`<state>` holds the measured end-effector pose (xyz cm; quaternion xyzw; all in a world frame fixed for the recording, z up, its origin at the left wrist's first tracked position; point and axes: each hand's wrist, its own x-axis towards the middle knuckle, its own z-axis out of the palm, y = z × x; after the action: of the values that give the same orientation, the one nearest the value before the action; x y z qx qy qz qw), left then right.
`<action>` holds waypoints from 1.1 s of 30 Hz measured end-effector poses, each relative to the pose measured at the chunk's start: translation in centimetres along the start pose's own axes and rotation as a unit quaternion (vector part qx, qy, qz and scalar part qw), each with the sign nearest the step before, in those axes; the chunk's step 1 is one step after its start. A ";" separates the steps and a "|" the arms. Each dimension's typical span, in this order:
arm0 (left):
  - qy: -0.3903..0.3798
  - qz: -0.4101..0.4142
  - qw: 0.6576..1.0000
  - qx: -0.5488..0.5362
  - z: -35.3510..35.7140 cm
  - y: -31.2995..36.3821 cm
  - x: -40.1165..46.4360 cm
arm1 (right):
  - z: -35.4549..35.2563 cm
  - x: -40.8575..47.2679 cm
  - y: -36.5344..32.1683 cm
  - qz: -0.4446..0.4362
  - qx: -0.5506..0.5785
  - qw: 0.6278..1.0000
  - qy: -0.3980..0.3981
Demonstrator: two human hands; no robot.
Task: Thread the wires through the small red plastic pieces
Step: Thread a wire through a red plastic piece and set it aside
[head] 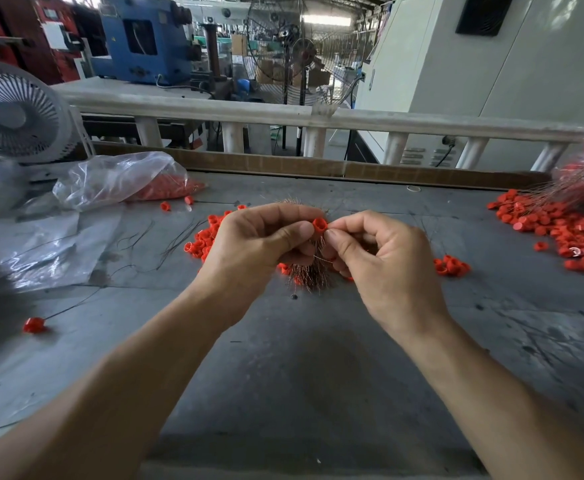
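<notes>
My left hand (266, 244) pinches a small red plastic piece (319, 226) between thumb and fingers, and its lower fingers curl round a bundle of thin copper-coloured wires (309, 275) that sticks out above and below the fist. My right hand (377, 251) meets it from the right, thumb and forefinger pinching a thin wire right at the red piece. Loose red pieces (202, 240) lie on the grey table behind my left hand. A few more red pieces (451, 266) sit to the right of my right hand.
A heap of red pieces with wires (567, 230) spreads at the far right. A clear plastic bag of red pieces (127, 183) and a plastic sheet lie at the left, near a white fan (13, 114). One wired red piece (34, 324) lies front left. A cardboard strip (283, 164) borders the table's far edge.
</notes>
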<state>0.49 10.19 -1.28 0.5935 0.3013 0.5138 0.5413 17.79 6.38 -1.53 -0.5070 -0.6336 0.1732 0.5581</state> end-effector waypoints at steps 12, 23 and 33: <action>-0.005 -0.037 0.997 -0.072 0.0 0.4 0.0 | -0.1 -0.1 -0.2 0.003 0.068 0.997 -0.033; -0.028 -0.041 0.994 -0.100 0.0 0.5 0.1 | -0.1 -0.1 0.1 0.046 0.138 0.987 -0.070; -0.044 -0.047 0.989 -0.134 0.0 0.4 0.1 | 0.0 0.3 0.8 0.076 0.135 0.984 -0.083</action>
<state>0.42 10.21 -0.87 0.5233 0.2330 0.4970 0.6518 18.22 6.95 -1.99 -0.4574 -0.6084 0.3402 0.5521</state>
